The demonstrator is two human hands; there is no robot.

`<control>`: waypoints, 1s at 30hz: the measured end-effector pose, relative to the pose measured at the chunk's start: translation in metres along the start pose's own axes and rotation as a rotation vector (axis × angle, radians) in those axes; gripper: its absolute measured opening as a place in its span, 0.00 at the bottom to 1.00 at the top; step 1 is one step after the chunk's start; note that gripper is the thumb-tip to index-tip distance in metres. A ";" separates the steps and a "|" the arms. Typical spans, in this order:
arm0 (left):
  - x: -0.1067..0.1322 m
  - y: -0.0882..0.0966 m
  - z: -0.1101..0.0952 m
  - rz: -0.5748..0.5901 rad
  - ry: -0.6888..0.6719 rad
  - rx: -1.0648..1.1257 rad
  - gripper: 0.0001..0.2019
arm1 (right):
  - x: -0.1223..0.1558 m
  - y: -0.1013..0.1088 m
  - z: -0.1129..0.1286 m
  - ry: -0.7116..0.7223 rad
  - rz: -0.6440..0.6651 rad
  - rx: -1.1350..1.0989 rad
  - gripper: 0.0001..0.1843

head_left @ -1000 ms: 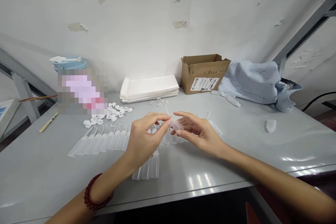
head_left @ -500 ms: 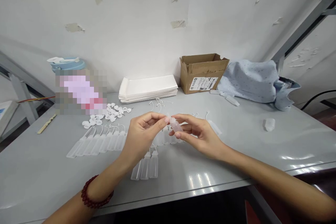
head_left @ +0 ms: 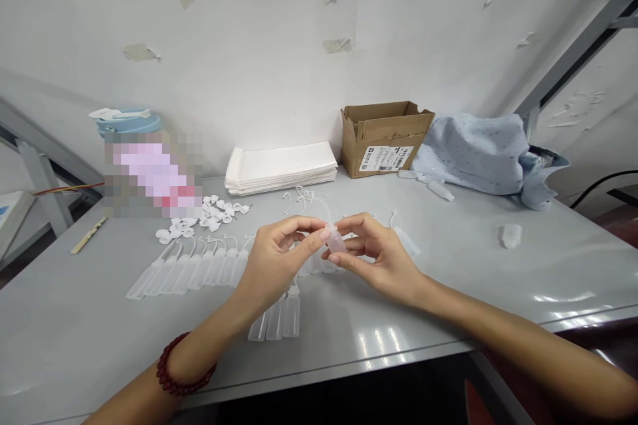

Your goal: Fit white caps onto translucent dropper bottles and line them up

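Note:
Over the middle of the grey table [head_left: 448, 292], my right hand [head_left: 379, 255] grips a small clear plastic bottle [head_left: 337, 241] between thumb and fingers. My left hand [head_left: 276, 259] pinches at the bottle's top end, where a thin white hooked cap piece [head_left: 325, 209] sticks up. A red bead bracelet sits on my left wrist. Under and left of my hands lies a row of several clear bottles [head_left: 189, 269] with caps fitted. Three more bottles [head_left: 276, 320] lie side by side nearer to me.
Loose white caps [head_left: 204, 216] and hooked pieces [head_left: 302, 198] lie behind the row. A stack of white sheets [head_left: 282, 167], an open cardboard box [head_left: 386, 139] and a pale blue cloth [head_left: 483, 153] line the wall. A single bottle [head_left: 509, 235] lies at right.
Both hands have stayed together over the same spot. The bottle has tipped a little more upright, and the left fingers have shifted on its top end.

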State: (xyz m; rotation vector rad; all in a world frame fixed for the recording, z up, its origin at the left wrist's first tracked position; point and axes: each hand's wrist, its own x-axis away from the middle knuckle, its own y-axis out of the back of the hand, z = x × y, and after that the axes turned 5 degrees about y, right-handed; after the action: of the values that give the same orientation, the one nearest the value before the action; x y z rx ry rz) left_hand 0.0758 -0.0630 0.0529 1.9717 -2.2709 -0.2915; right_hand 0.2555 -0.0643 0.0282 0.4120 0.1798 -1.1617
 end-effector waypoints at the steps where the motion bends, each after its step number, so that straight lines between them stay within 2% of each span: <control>1: 0.000 0.001 0.000 0.015 0.010 0.009 0.09 | 0.000 0.000 0.000 0.000 -0.002 0.007 0.15; 5: -0.001 0.004 -0.001 0.074 0.054 0.010 0.09 | 0.001 -0.002 0.001 0.015 -0.020 0.047 0.14; 8: -0.002 0.007 -0.003 0.093 0.021 -0.139 0.08 | 0.001 -0.002 0.001 0.013 -0.035 0.067 0.13; 10: -0.002 0.009 -0.003 0.047 -0.142 -0.322 0.07 | 0.001 -0.003 0.000 0.022 -0.062 0.086 0.12; 12: -0.001 0.010 -0.002 -0.021 -0.407 -0.489 0.07 | 0.000 -0.003 -0.002 0.031 -0.090 0.119 0.12; 14: 0.000 0.010 0.002 -0.040 -0.634 -0.593 0.09 | 0.000 -0.003 -0.003 0.034 -0.112 0.151 0.12; 16: 0.001 0.008 0.005 -0.009 -0.736 -0.669 0.12 | 0.000 -0.004 -0.004 0.024 -0.135 0.159 0.13; 22: 0.005 0.002 0.011 0.003 -0.809 -0.758 0.16 | -0.001 -0.004 -0.004 -0.088 -0.187 0.059 0.17; 27: 0.008 -0.001 0.013 0.043 -0.727 -0.818 0.18 | -0.004 -0.001 -0.004 -0.216 -0.174 0.015 0.22; 30: 0.007 -0.003 0.018 0.019 -0.688 -0.841 0.18 | -0.005 -0.001 -0.004 -0.238 -0.172 0.041 0.23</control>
State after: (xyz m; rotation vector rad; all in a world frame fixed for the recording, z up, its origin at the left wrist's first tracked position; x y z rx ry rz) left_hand 0.0740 -0.0695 0.0347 1.4932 -1.8962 -1.7941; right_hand 0.2530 -0.0590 0.0258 0.2947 -0.0165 -1.3753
